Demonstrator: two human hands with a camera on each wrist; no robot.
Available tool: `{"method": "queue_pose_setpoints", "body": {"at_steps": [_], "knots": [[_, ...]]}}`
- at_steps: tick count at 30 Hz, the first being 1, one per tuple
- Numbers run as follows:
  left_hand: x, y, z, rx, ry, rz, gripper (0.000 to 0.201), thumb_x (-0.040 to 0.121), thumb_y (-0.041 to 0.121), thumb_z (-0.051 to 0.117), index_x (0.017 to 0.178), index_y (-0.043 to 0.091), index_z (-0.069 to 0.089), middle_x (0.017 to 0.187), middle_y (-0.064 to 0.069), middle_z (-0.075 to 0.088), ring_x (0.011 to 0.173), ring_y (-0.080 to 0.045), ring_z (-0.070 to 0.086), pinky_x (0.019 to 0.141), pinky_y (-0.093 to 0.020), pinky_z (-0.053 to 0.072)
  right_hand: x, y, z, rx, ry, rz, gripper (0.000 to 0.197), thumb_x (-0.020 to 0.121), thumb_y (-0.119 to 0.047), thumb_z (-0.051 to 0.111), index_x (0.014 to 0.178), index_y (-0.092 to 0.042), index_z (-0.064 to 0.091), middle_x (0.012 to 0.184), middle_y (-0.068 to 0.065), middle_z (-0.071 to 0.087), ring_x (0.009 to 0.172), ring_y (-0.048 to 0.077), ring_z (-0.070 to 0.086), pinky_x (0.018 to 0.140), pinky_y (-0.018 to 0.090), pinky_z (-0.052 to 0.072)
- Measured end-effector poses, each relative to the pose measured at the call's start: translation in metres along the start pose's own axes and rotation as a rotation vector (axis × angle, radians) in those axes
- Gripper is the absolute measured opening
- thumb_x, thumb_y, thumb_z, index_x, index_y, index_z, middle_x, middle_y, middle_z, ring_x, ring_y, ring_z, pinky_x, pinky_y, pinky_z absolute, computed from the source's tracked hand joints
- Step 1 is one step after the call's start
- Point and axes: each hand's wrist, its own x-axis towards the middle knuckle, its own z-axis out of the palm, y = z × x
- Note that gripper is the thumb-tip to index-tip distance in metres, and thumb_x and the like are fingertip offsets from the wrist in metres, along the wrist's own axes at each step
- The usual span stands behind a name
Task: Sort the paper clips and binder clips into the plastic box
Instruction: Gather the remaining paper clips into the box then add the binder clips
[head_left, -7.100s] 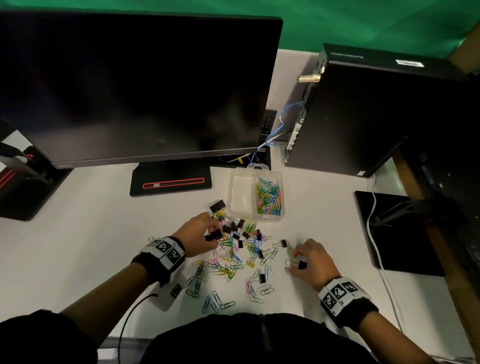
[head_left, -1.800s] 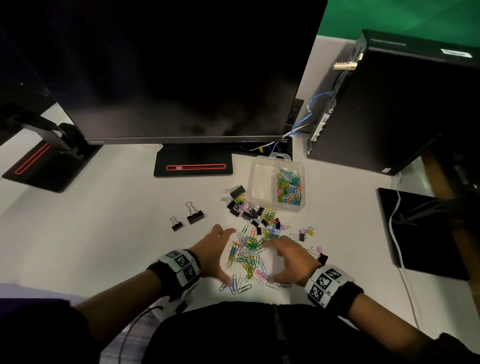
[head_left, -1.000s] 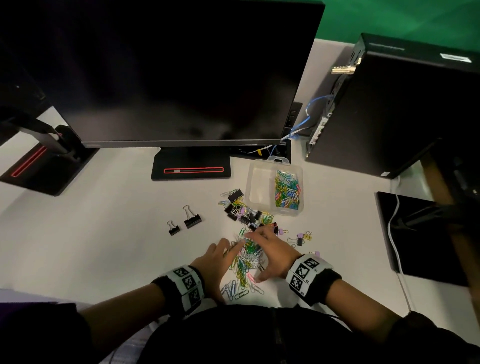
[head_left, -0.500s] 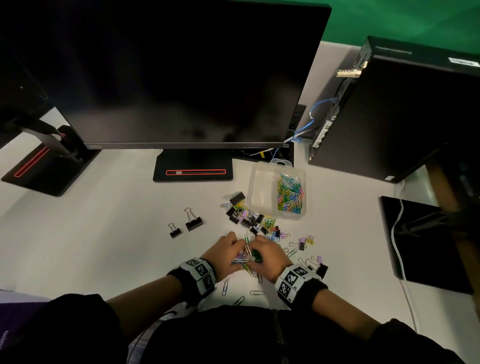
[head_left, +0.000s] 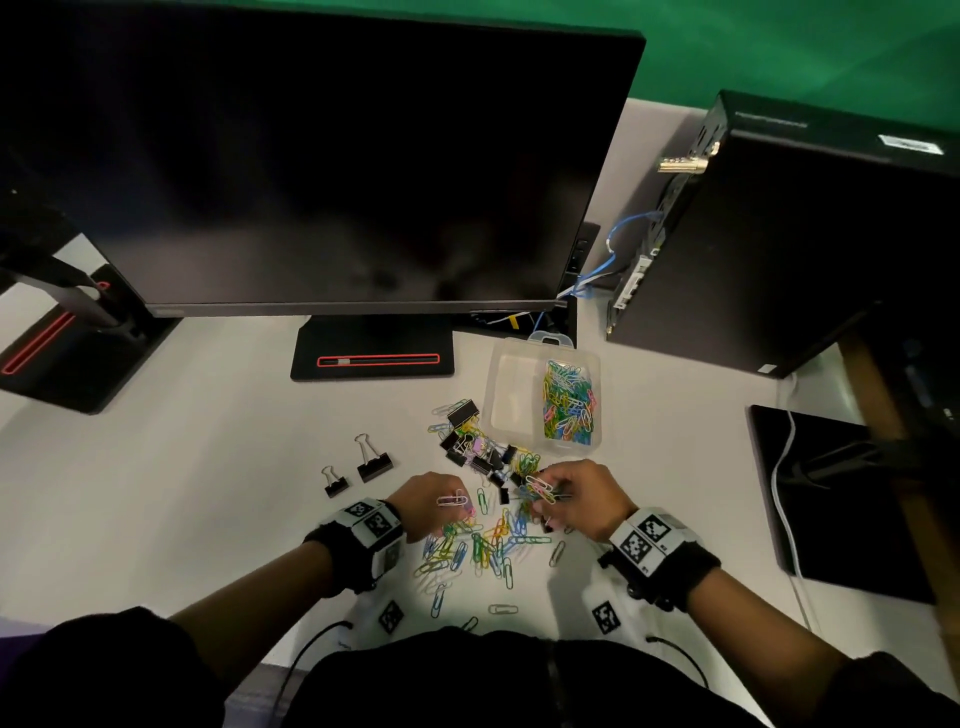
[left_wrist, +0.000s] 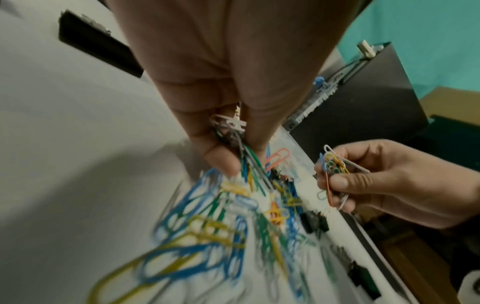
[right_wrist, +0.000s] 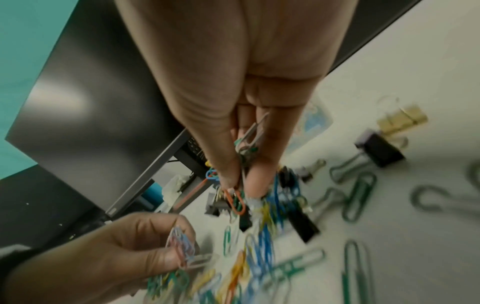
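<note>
A clear plastic box (head_left: 500, 385) stands behind the pile; its right compartment holds coloured paper clips (head_left: 567, 402) and its left one looks bare. Loose paper clips (head_left: 480, 545) lie scattered on the white table between my hands. Black binder clips (head_left: 467, 444) lie mixed with clips just in front of the box. My left hand (head_left: 457, 501) pinches a small bunch of paper clips (left_wrist: 231, 131) just above the pile. My right hand (head_left: 545, 493) pinches another bunch of paper clips (right_wrist: 246, 148), also held low over the pile.
Two binder clips (head_left: 374, 463) lie apart on the left. A monitor (head_left: 322, 156) on its stand (head_left: 371, 353) rises behind, with a black computer case (head_left: 779, 234) at the right and a black pad (head_left: 841, 499) with a white cable at the far right.
Half a second ago my hands were pressed together over the pile. They have since drawn apart, each lifting a bunch of paper clips.
</note>
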Motion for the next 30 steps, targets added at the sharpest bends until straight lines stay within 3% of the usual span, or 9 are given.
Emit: {"method": "queue_pose_setpoints", "body": {"at_steps": [3, 5, 7, 11, 15, 20, 24, 27, 30], "knots": [[0.007, 0.002, -0.008, -0.107, -0.031, 0.037, 0.013, 0.086, 0.018, 0.06, 0.09, 0.007, 0.066, 0.083, -0.005, 0.062, 0.049, 0.003, 0.056, 0.065, -0.027, 0.051, 0.007, -0.003, -0.023, 0.0, 0.037, -0.009, 0.014, 0.076, -0.014, 0.072, 0.09, -0.014, 0.069, 0.089, 0.003, 0.071, 0.081, 0.016, 0.067, 0.081, 0.034, 0.056], [0.012, 0.007, -0.013, -0.111, -0.043, 0.078, 0.013, 0.086, 0.016, 0.06, 0.089, 0.005, 0.066, 0.079, -0.002, 0.06, 0.047, 0.007, 0.054, 0.065, -0.027, 0.049, 0.016, -0.005, -0.039, 0.023, 0.105, 0.015, 0.016, 0.077, -0.012, 0.07, 0.092, -0.013, 0.068, 0.09, 0.007, 0.072, 0.08, 0.019, 0.069, 0.079, 0.035, 0.057], [0.017, 0.016, -0.017, -0.129, -0.047, 0.118, 0.012, 0.086, 0.014, 0.059, 0.089, 0.004, 0.066, 0.081, -0.003, 0.061, 0.054, 0.005, 0.057, 0.063, -0.026, 0.05, 0.027, -0.005, -0.054, 0.05, 0.198, 0.035, 0.015, 0.076, -0.011, 0.072, 0.09, -0.012, 0.069, 0.085, 0.009, 0.072, 0.074, 0.023, 0.069, 0.077, 0.04, 0.057], [0.033, 0.039, -0.022, -0.194, -0.024, 0.14, 0.009, 0.088, 0.013, 0.057, 0.088, 0.007, 0.064, 0.093, -0.01, 0.067, 0.076, -0.03, 0.065, 0.068, -0.038, 0.055, 0.055, 0.0, -0.067, 0.005, 0.273, 0.129, 0.013, 0.077, -0.01, 0.07, 0.09, -0.006, 0.068, 0.089, 0.012, 0.071, 0.065, 0.023, 0.068, 0.072, 0.034, 0.057], [0.054, 0.059, -0.021, -0.302, -0.011, 0.137, 0.008, 0.087, 0.017, 0.059, 0.082, 0.022, 0.062, 0.084, 0.003, 0.067, 0.088, -0.038, 0.066, 0.071, -0.042, 0.056, 0.078, 0.006, -0.061, -0.072, 0.22, 0.179, 0.027, 0.079, -0.007, 0.067, 0.106, -0.009, 0.066, 0.109, 0.012, 0.068, 0.097, 0.028, 0.065, 0.093, 0.036, 0.05], [0.073, 0.08, -0.018, -0.445, 0.023, 0.164, 0.011, 0.089, 0.009, 0.057, 0.095, 0.001, 0.063, 0.08, 0.001, 0.064, 0.071, -0.015, 0.064, 0.054, -0.016, 0.052, 0.093, 0.002, -0.063, -0.108, 0.212, 0.11, 0.045, 0.082, 0.007, 0.045, 0.118, -0.015, 0.06, 0.124, 0.013, 0.061, 0.113, 0.03, 0.057, 0.099, 0.031, 0.043], [0.086, 0.081, -0.017, -0.465, 0.025, 0.154, 0.009, 0.088, 0.01, 0.058, 0.094, 0.006, 0.063, 0.081, 0.002, 0.064, 0.084, -0.035, 0.062, 0.061, -0.025, 0.055, 0.096, -0.002, -0.064, -0.357, 0.046, 0.065, 0.045, 0.084, 0.005, 0.042, 0.124, -0.012, 0.055, 0.14, 0.01, 0.046, 0.128, 0.028, 0.043, 0.106, 0.03, 0.031], [0.096, 0.08, -0.02, -0.476, 0.058, 0.105, 0.018, 0.088, 0.009, 0.057, 0.101, -0.003, 0.063, 0.08, 0.001, 0.064, 0.082, -0.032, 0.061, 0.064, -0.027, 0.055, 0.092, -0.002, -0.065, -0.415, -0.044, 0.028, 0.038, 0.085, 0.003, 0.043, 0.116, -0.009, 0.061, 0.131, 0.011, 0.053, 0.122, 0.028, 0.047, 0.101, 0.029, 0.035], [0.111, 0.085, -0.028, -0.485, 0.111, 0.078, 0.021, 0.089, 0.01, 0.058, 0.101, -0.005, 0.063, 0.083, -0.004, 0.064, 0.072, -0.021, 0.062, 0.057, -0.017, 0.053, 0.086, 0.0, -0.073, -0.288, 0.109, 0.029, 0.035, 0.085, 0.005, 0.044, 0.106, -0.011, 0.067, 0.121, 0.012, 0.06, 0.111, 0.028, 0.055, 0.097, 0.029, 0.041]]}}
